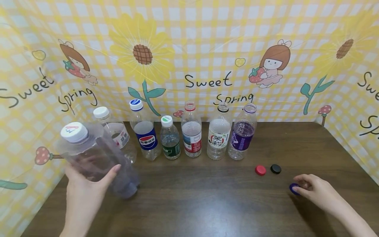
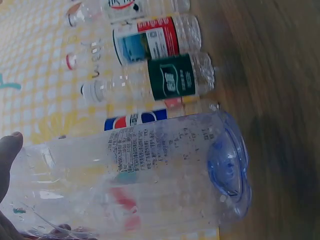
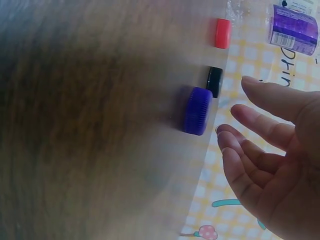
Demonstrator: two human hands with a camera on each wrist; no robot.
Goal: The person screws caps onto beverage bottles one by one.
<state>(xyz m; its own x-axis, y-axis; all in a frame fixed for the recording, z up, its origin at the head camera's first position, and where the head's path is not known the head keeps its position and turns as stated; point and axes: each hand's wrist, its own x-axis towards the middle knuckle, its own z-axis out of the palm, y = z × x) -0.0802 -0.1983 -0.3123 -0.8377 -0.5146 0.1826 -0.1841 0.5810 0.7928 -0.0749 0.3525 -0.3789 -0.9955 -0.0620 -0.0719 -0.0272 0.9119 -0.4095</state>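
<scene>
At the left, my left hand grips a big clear plastic bottle with a white cap. The bottle leans, its cap end toward the upper left; in the left wrist view its bluish base points right. On the right side of the table lies a purple bottle cap, flat on the wood. My right hand is beside it, fingers loosely bent and spread from the thumb, with a gap to the cap in the right wrist view. A red cap and a black cap lie just beyond.
Along the back stand several bottles: a white-capped one partly behind the big bottle, a Pepsi bottle, a small green-labelled one, and three capless ones, red-labelled, white-labelled and purple-labelled. A checked cloth hangs behind.
</scene>
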